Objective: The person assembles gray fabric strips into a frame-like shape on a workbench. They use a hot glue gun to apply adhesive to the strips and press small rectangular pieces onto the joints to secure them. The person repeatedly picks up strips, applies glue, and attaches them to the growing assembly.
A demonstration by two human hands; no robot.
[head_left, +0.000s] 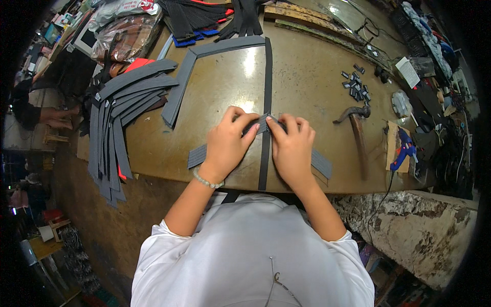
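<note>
Grey webbing strap [258,134] lies folded across the long dark strip [265,102] at the bench's [307,87] front edge; your left hand [227,140] and right hand [292,146] pinch its peak shut. Keep both thumbs pressing evenly so the fold stays centred.

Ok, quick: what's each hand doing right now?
Left hand: fingers pressed down on the grey strap, at its fold.
Right hand: pinching the same strap at the fold.
</note>
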